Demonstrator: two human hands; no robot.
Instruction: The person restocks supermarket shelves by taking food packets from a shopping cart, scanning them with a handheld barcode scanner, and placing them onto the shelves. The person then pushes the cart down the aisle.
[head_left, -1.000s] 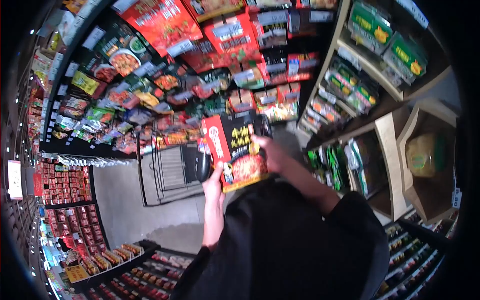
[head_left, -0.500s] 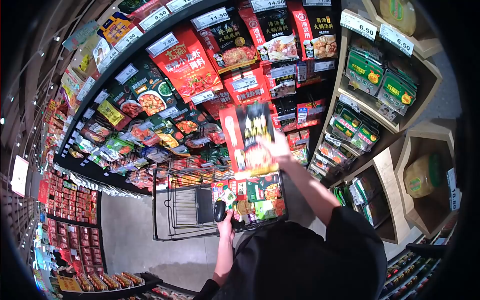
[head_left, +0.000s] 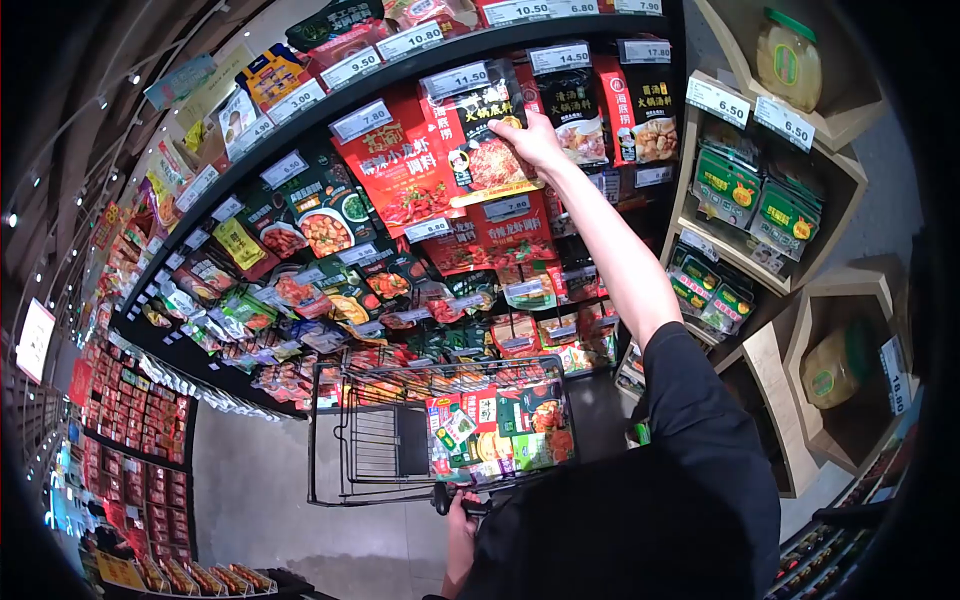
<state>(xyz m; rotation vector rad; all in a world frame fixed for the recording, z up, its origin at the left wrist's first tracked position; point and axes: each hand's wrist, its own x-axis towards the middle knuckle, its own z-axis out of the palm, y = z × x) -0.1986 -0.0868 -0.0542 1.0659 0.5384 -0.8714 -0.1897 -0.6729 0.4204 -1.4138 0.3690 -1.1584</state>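
You have the packet (head_left: 485, 165) on the rack under a price tag (head_left: 455, 79) reading 11.50; 海底捞 runs down its red strip and 火锅底料 stands on the black part. To its left, the red packet (head_left: 395, 165) reads 麻辣小龙虾调料, with 7.80 on its tag. To its right, the dark packet (head_left: 575, 140) tagged 14.50 shows 火锅汤料, and the red-and-black packet (head_left: 640, 110) tagged 17.80 shows 海底捞 again. Two white tags (head_left: 718, 100) on the wooden shelf (head_left: 855, 190) both read 6.50.

Your packet's left edge overlaps the red one, and its bottom edge sits just above a lower 7.80 tag. Bare floor (head_left: 240, 470) lies left of your wire cart (head_left: 375, 445), which carries bright packages (head_left: 500, 430).

Your right hand (head_left: 530, 143) pinches the packet at its right side, thumb across the front, other fingers mostly hidden. Your left hand (head_left: 461, 512) curls around the black handle (head_left: 475, 506) below the cart.
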